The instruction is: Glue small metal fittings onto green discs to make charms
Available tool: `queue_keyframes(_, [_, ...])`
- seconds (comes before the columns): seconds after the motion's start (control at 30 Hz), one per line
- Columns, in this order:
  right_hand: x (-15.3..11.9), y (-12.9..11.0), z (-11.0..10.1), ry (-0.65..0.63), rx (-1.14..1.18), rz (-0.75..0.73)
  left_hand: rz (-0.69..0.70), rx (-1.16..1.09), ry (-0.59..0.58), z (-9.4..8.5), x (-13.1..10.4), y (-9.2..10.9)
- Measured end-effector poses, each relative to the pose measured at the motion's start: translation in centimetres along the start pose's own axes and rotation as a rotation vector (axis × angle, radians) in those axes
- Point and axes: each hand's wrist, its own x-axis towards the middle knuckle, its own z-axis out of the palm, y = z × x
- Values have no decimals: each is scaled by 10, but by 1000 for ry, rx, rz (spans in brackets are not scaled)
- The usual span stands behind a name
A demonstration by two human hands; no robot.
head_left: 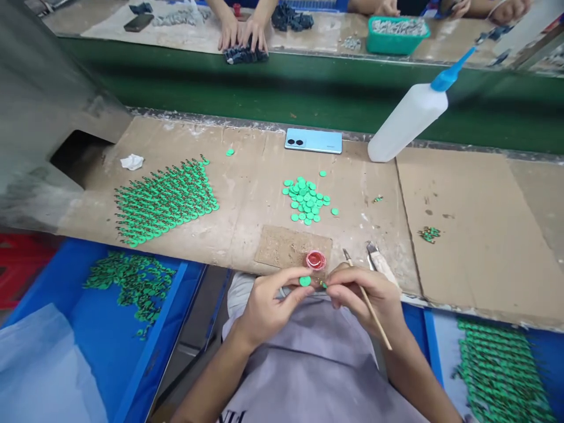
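Between its thumb and index finger, my left hand pinches a green disc. My right hand holds a small green and gold piece at its fingertips, close beside the disc. A thin wooden brush also rests in that hand, its tip pointing up and away. Just beyond my fingers stands a small round pot of red liquid on a cardboard piece. Loose green discs lie in a pile farther back. Rows of assembled green pieces cover the table's left part.
A blue phone and a tilted white bottle are at the back edge. A knife-like tool lies right of the pot. Blue trays with green pieces flank my body. Other people's hands work across the green barrier.
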Motion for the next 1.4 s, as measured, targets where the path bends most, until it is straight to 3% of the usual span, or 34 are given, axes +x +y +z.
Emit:
queue_keyframes(0.17, [-1, 0, -2, -84, 128, 65, 39, 97, -18, -1, -1, 0])
queue_keyframes(0.33, [-2, -2, -5, -72, 14, -14, 48, 92, -29, 0, 0, 3])
queue_keyframes(0.53, [5, -4, -10, -146, -78, -84, 95, 82, -84, 0, 0, 0])
queue_keyframes(0.73, [6, -6, -12, -225, -68, -79, 208, 110, -63, 0, 1, -1])
queue_keyframes(0.93, [8, -7, -13, -269, -40, -32, 220, 106, -55, 0, -2, -3])
queue_keyframes(1.13, [13, -8, -15, -328, 5, -15, 261, -24, -100, 3, -2, -10])
queue_keyframes(1.4, [19, -11, -18, -407, 72, -38, 332, -132, -30, 8, 1, -9])
